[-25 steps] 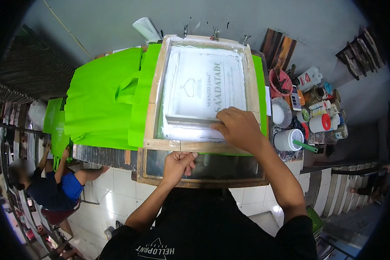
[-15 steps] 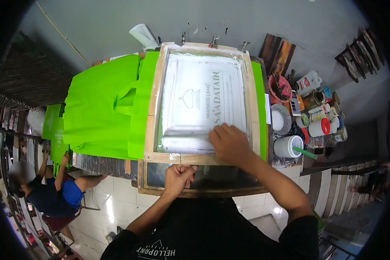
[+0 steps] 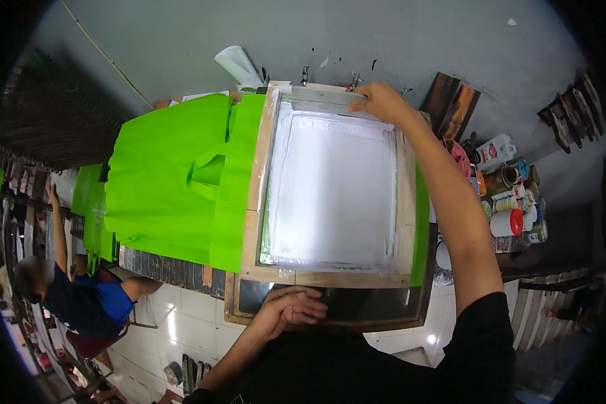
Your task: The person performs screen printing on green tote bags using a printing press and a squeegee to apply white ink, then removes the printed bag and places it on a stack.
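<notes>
My right hand (image 3: 378, 106) is closed around the right end of a squeegee (image 3: 320, 99), a grey bar lying across the far end of a screen printing frame. The wooden frame (image 3: 252, 222) lies flat, its mesh (image 3: 333, 195) coated in white ink that masks any design. Green fabric (image 3: 419, 236) shows under its right side. Just off the frame's near edge, my left hand (image 3: 291, 311) hovers over a dark glass-like panel (image 3: 367, 303). Its fingers are loosely stretched to the right, holding nothing.
A stack of green bags (image 3: 165, 182) lies at left. Metal clamps (image 3: 354, 82) stand behind the frame; a white roll (image 3: 239, 65) leans on the wall. Ink jars (image 3: 506, 222) and a white bottle (image 3: 497, 149) crowd the right. Another person (image 3: 81, 296) sits at far left, one arm raised.
My right hand has carried the squeegee from the near end of the screen to the far end. White now covers the design that showed in the mesh. My left hand's curled fingers have loosened.
</notes>
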{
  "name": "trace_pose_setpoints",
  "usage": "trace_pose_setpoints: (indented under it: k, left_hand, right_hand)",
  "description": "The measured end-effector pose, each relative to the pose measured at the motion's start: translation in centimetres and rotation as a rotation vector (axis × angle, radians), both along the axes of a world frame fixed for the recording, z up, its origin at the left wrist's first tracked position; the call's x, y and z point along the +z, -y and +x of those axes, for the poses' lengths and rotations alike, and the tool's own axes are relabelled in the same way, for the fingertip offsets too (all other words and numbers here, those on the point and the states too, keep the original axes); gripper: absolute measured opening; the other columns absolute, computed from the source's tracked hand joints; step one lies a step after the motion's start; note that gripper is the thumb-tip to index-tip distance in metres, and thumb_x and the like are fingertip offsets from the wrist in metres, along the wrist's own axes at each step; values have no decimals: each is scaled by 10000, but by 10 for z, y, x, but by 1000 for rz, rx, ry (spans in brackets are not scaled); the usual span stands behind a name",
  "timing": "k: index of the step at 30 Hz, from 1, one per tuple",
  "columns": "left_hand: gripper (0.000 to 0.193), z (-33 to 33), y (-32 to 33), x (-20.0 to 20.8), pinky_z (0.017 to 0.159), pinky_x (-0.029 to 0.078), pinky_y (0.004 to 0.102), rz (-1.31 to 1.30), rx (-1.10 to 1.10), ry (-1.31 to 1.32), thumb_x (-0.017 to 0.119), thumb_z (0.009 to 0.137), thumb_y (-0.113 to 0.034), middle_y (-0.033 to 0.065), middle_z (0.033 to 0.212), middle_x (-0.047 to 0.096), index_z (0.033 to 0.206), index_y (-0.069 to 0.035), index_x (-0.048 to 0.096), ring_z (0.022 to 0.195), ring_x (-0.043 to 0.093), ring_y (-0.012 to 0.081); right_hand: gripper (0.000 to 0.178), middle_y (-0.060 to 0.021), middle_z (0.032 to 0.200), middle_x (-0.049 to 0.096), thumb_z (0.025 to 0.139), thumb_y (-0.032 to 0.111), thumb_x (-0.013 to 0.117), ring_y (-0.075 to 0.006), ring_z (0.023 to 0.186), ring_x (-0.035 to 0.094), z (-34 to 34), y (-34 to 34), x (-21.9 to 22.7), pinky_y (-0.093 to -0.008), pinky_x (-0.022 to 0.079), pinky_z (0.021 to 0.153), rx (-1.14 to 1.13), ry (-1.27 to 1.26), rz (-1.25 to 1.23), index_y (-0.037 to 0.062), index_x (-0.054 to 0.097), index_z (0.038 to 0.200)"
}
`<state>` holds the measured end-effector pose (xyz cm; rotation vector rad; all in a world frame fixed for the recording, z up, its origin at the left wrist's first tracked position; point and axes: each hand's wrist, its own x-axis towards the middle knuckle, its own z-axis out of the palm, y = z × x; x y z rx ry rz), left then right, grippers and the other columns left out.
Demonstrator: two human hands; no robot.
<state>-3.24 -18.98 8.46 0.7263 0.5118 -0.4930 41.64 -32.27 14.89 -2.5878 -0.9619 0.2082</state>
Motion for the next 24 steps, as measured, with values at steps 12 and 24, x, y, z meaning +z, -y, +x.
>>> trace_pose_setpoints:
  k: [12, 24]
  left_hand:
    - [292, 302, -79, 38, 872, 538, 453, 1814, 392, 1327, 713, 890, -204, 172, 1011, 740, 1136, -48, 719, 955, 697, 378]
    - [342, 267, -75, 34, 784, 550, 440, 1716, -223, 720, 795, 821, -345, 229, 858, 729, 1017, -66, 792, 813, 710, 386]
  right_hand:
    - [639, -155, 810, 736, 763, 669, 740, -324, 743, 726, -42, -9, -50, -443, 559, 682, -200, 498, 29, 39, 722, 867]
    - [594, -168, 806, 726, 788, 633, 731, -328, 735, 714, -122, 16, -50, -435, 559, 679, -168, 414, 18, 40, 699, 819]
